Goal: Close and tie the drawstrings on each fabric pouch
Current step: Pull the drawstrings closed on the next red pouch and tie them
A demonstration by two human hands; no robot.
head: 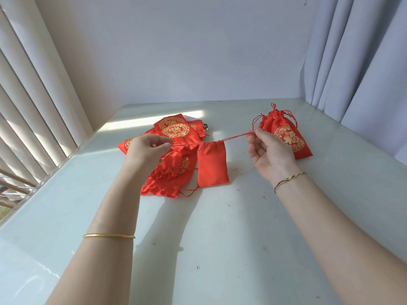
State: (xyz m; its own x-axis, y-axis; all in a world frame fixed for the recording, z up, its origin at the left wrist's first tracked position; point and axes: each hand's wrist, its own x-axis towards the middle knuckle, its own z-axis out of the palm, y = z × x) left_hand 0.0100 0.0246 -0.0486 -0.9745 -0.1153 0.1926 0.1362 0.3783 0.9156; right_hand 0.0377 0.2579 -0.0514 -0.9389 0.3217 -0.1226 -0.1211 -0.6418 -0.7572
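Centre of frame: plain red pouch (212, 164) strung on taut drawstrings (235, 136) — one end pinched in left hand (145, 150), the other in right hand (269, 155); tied pouches (286, 135) right of centre.

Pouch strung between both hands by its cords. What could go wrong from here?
1. The left hand and right hand only pinch the thin drawstring at the fingertips, so a harder pull may slip it free.
2. The plain red pouch looks flat at the mouth, not gathered. Uneven pulling may leave it half closed.
3. It is right beside the pile of untied pouches, whose loose cords might snag.
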